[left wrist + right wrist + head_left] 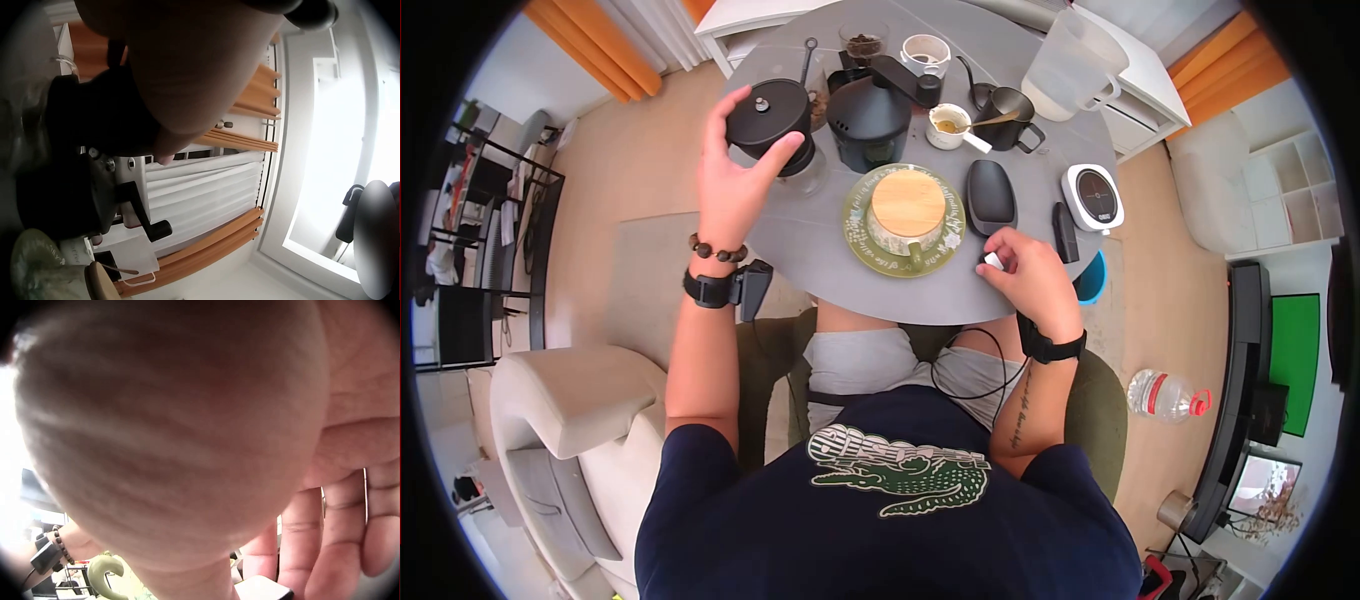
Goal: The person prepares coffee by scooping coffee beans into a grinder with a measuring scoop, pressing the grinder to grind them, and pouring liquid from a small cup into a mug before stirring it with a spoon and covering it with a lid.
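Observation:
My left hand (740, 165) grips a black round-topped vessel (768, 115) with a small silver knob, thumb on one side and fingers on the other. Clear glass (802, 178) shows beneath the vessel. Beside it stands a dark coffee grinder (868, 120) with a crank handle (145, 215). At the near right, my right hand (1036, 283) pinches a small white block (993, 261) between thumb and fingertips; in the right wrist view the block (262, 587) has a dark edge. Between the hands, a wooden-lidded cup (910, 203) sits on a green plate (862, 250).
Around the grey table (800, 240) stand a black oval tray (992, 195), a white digital scale (1093, 197), a small white pot with a wooden spoon (945, 127), a black pitcher (1007, 115), a white cup (926, 54) and a large clear jug (1075, 65). A water bottle (1165, 396) lies on the floor.

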Available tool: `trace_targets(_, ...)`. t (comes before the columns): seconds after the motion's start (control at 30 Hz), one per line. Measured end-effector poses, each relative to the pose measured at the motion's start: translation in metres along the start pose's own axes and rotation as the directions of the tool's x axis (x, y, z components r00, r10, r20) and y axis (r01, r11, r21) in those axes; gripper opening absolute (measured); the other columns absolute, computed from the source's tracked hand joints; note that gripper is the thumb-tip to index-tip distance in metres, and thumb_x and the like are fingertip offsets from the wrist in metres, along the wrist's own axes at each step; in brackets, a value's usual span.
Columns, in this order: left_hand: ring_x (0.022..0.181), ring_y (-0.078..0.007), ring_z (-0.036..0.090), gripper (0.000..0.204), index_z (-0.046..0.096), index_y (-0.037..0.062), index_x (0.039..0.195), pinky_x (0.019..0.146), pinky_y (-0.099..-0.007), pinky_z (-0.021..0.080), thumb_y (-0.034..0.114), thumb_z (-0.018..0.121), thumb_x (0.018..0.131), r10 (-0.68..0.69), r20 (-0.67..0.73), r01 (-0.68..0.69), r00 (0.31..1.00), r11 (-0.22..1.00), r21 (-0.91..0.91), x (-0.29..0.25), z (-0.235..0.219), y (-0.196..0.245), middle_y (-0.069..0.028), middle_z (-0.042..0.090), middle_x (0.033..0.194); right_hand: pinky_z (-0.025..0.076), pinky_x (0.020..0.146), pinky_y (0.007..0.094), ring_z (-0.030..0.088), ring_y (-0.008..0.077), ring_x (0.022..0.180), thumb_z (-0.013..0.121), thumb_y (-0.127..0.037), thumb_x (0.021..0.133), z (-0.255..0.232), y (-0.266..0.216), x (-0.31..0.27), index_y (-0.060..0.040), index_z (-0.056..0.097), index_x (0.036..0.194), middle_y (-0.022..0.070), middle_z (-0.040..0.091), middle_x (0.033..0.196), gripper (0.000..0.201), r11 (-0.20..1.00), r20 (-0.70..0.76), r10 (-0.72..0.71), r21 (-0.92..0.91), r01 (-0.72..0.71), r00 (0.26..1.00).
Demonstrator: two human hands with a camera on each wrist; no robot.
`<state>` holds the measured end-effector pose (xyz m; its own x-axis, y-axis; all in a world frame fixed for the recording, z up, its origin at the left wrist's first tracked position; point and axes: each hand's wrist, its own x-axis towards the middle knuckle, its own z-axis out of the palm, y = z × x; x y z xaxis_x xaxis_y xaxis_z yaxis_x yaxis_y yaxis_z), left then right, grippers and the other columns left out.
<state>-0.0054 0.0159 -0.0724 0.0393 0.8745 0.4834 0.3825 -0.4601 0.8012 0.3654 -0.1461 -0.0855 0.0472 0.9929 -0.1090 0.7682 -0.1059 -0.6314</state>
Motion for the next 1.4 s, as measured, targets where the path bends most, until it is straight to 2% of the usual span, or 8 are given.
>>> trace_targets(0.2,0.133,-0.0241,0.07,0.078,0.062,0.0037,0.153,0.116,-0.0404,0.054,0.026,0.1,0.088,-0.006,-0.054,-0.001,0.999,0.992,-0.126,0.001,0.008,-0.006,-0.0142,0.074,0.141,0.057,0.074,0.0467,0.073,0.0347,0.079,0.091,-0.019,0.087,0.01,0.002,-0.001,-0.0052,0.075,0.107,0.0134,0.074,0.084,0.029,1.0,0.018,-0.025,0.014,0.025,1.0)
trace_targets(0.47,0.139,-0.0242,0.065,0.084,0.045,-0.0003,0.165,0.118,-0.0386,0.054,0.007,0.092,0.096,0.007,0.046,0.007,0.999,0.957,-0.289,0.002,0.005,-0.011,-0.0173,0.063,0.154,0.059,0.077,0.0474,0.075,0.0352,0.085,0.09,-0.022,0.088,0.01,0.004,-0.004,-0.0068,0.076,0.116,0.0137,0.075,0.088,0.034,0.999,-0.005,-0.033,-0.015,0.033,0.999)
trace_targets(0.7,0.15,-0.028,0.058,0.108,0.035,-0.0008,0.17,0.125,-0.0426,0.049,0.018,0.101,0.087,-0.099,0.234,0.164,0.967,0.947,-0.275,0.001,-0.009,-0.029,-0.0186,0.058,0.161,0.058,0.076,0.0471,0.074,0.0343,0.082,0.088,-0.023,0.091,-0.011,-0.009,-0.018,-0.0084,0.077,0.123,0.0124,0.076,0.091,0.037,1.0,-0.093,-0.016,0.02,0.018,0.996)
trace_targets(0.77,0.149,-0.0279,0.058,0.109,0.038,-0.0004,0.169,0.124,-0.0423,0.05,0.022,0.104,0.084,-0.104,0.417,0.139,0.903,0.989,-0.056,0.006,-0.017,-0.058,-0.0171,0.058,0.162,0.058,0.075,0.046,0.072,0.0327,0.081,0.087,-0.023,0.093,-0.019,-0.014,-0.022,-0.0087,0.077,0.124,0.011,0.075,0.092,0.036,0.998,-0.127,-0.012,0.052,0.018,0.992)
trace_targets(1.0,0.134,-0.0236,0.069,0.075,0.066,-0.0018,0.147,0.117,-0.0422,0.054,0.022,0.102,0.086,-0.224,0.34,0.259,0.913,0.964,-0.059,-0.004,-0.006,-0.064,-0.0126,0.076,0.14,0.058,0.075,0.0449,0.071,0.032,0.081,0.085,-0.023,0.095,-0.039,-0.043,-0.02,-0.0075,0.076,0.124,0.0107,0.075,0.095,0.034,0.984,-0.181,-0.158,0.048,0.17,0.971)
trace_targets(1.2,0.129,-0.0193,0.072,0.058,0.071,-0.0027,0.143,0.115,-0.0385,0.054,0.007,0.095,0.092,-0.263,0.405,0.316,0.876,0.946,-0.07,-0.009,-0.006,-0.041,-0.0102,0.078,0.141,0.06,0.085,0.0477,0.076,0.0365,0.095,0.081,-0.028,0.098,-0.043,-0.108,0.017,-0.0057,0.075,0.122,0.013,0.077,0.101,0.033,0.88,-0.193,-0.472,-0.041,0.473,0.86)
trace_targets(1.27,0.126,-0.0203,0.074,0.056,0.075,-0.0009,0.139,0.115,-0.0395,0.055,0.014,0.097,0.089,-0.183,0.444,0.274,0.877,0.95,-0.15,-0.013,-0.006,-0.037,-0.0089,0.082,0.133,0.061,0.089,0.0495,0.077,0.0384,0.101,0.078,-0.03,0.1,-0.035,-0.13,0.035,-0.0046,0.075,0.122,0.0144,0.077,0.106,0.034,0.738,-0.246,-0.664,-0.064,0.671,0.707)
trace_targets(1.4,0.13,-0.02,0.073,0.059,0.073,-0.0009,0.142,0.113,-0.0409,0.057,0.012,0.096,0.09,-0.256,0.498,0.336,0.829,0.939,-0.077,-0.018,-0.008,-0.014,-0.0088,0.08,0.136,0.062,0.092,0.0499,0.077,0.0398,0.105,0.078,-0.033,0.099,-0.024,-0.172,0.078,-0.0018,0.074,0.124,0.0173,0.077,0.112,0.04,0.666,-0.175,-0.743,-0.093,0.74,0.646)
